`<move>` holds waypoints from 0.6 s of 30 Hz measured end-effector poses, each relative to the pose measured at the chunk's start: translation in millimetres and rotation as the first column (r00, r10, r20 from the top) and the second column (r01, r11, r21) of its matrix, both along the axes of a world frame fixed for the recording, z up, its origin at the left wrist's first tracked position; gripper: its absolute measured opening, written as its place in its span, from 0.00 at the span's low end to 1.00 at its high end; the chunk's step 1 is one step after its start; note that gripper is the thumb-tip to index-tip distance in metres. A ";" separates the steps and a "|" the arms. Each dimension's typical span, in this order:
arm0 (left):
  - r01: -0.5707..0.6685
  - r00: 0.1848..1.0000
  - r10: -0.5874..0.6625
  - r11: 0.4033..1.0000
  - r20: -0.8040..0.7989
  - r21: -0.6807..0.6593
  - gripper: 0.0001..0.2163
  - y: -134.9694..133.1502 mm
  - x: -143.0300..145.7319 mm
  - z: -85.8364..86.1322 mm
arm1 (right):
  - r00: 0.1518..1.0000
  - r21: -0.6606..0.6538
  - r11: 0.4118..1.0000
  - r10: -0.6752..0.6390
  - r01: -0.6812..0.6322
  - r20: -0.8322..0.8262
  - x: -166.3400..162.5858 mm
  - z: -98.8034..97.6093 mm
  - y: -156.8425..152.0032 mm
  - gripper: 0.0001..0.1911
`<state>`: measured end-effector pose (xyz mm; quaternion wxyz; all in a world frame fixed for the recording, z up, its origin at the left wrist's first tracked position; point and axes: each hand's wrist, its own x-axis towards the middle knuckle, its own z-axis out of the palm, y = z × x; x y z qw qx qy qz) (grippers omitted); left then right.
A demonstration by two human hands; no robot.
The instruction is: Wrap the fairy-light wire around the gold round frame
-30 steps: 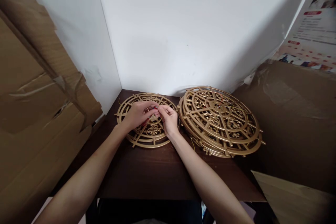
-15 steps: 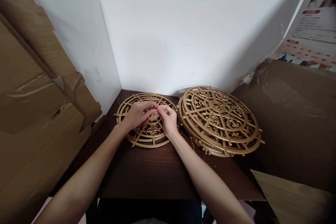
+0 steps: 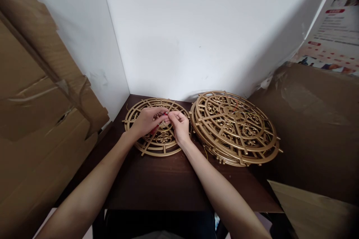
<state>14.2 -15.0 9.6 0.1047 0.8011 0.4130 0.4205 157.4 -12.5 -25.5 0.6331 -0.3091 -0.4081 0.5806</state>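
Observation:
Both hands meet above the middle of a round gold openwork panel [image 3: 164, 154] with scrollwork and spokes. My left hand [image 3: 148, 120] is closed, its thumb and fingers pinching a small red ornament [image 3: 154, 130]. Part of the red shows below the left thumb like a tassel, and another red bit peeks out between the fingertips. My right hand [image 3: 180, 125] is closed as well, thumb and fingertips pinched together at the upper end of the red ornament. The fingers hide most of it, so its exact shape cannot be made out.
To the right, a stack of similar gold panels [image 3: 234, 140] leans unevenly on the dark brown table [image 3: 157, 186]. Thin yellow wires or threads poke out of it. Cardboard [image 3: 36, 119] stands at the left, more cardboard [image 3: 314, 127] at the right, a white wall [image 3: 196, 37] behind.
Almost nothing differs. Both hands keep their pinch over the panel, and the view has shifted very slightly.

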 end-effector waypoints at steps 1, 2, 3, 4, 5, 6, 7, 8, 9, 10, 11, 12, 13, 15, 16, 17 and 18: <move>-0.001 1.000 0.001 1.000 0.003 -0.001 0.10 0.1 0.0 -0.2 | 1.000 -0.001 1.000 -0.002 0.002 0.000 -0.1 0.4 -0.1 0.13; 0.001 1.000 -0.001 1.000 0.005 -0.005 0.11 0.1 0.0 -0.3 | 1.000 -0.003 1.000 -0.003 0.003 -0.001 -0.2 0.6 -0.1 0.13; 0.004 1.000 -0.004 1.000 0.009 -0.010 0.11 0.1 0.0 -0.3 | 1.000 -0.005 1.000 -0.004 0.004 -0.003 -0.4 0.8 -0.2 0.13; 0.010 1.000 -0.009 1.000 0.011 -0.016 0.11 0.0 0.0 -0.2 | 1.000 -0.007 1.000 -0.004 0.004 -0.004 -0.5 0.9 -0.2 0.13; 0.016 1.000 -0.016 1.000 0.011 -0.022 0.11 0.0 0.0 -0.2 | 1.000 -0.009 1.000 -0.004 0.004 -0.004 -0.6 0.8 -0.2 0.13; 0.023 1.000 -0.023 0.999 0.011 -0.028 0.10 0.0 -0.1 -0.2 | 1.000 -0.012 1.000 -0.005 0.005 -0.003 -0.7 0.7 -0.3 0.14; 0.029 1.000 -0.028 0.999 0.010 -0.033 0.10 0.1 -0.3 -0.2 | 1.000 -0.015 1.000 -0.007 0.007 0.001 -0.8 0.5 -0.2 0.14; 0.033 0.999 -0.033 0.999 0.007 -0.036 0.09 0.2 -0.4 -0.3 | 1.000 -0.018 1.000 -0.010 0.010 0.006 -0.9 0.4 -0.2 0.14; 0.035 0.999 -0.035 0.999 0.003 -0.037 0.09 0.4 -0.5 -0.3 | 1.000 -0.021 1.000 -0.013 0.013 0.009 -0.9 0.2 -0.1 0.14; 0.036 0.999 -0.036 0.999 -0.003 -0.035 0.08 0.5 -0.5 -0.3 | 1.000 -0.022 1.000 -0.014 0.015 0.011 -1.0 0.1 0.0 0.14; 0.035 0.999 -0.035 0.999 -0.010 -0.030 0.08 0.5 -0.5 -0.2 | 1.000 -0.023 1.000 -0.014 0.014 0.010 -1.1 0.0 0.1 0.15; 0.033 0.999 -0.034 0.999 -0.016 -0.024 0.08 0.4 -0.4 0.0 | 1.000 -0.022 1.000 -0.012 0.012 0.009 -1.1 -0.1 0.2 0.15; 0.032 0.999 -0.033 0.999 -0.020 -0.017 0.08 0.2 -0.2 0.3 | 1.000 -0.020 1.000 -0.010 0.010 0.007 -1.1 -0.2 0.3 0.15; 0.029 0.999 -0.030 1.000 -0.020 -0.011 0.08 -0.6 0.3 1.3 | 1.000 -0.014 1.000 -0.009 0.009 0.007 -1.0 -0.3 0.3 0.15; 0.027 0.999 -0.028 1.000 -0.018 -0.010 0.08 -1.0 0.5 1.8 | 1.000 -0.011 1.000 -0.010 0.010 0.007 -0.9 -0.3 0.3 0.15; 0.025 1.000 -0.025 1.000 -0.014 -0.012 0.08 -1.3 0.5 2.2 | 1.000 -0.008 1.000 -0.009 0.009 0.007 -0.9 -0.1 0.3 0.14; 0.022 1.000 -0.022 1.000 -0.012 -0.013 0.08 -1.6 0.5 2.5 | 1.000 -0.005 1.000 -0.007 0.007 0.005 -0.8 0.1 0.3 0.14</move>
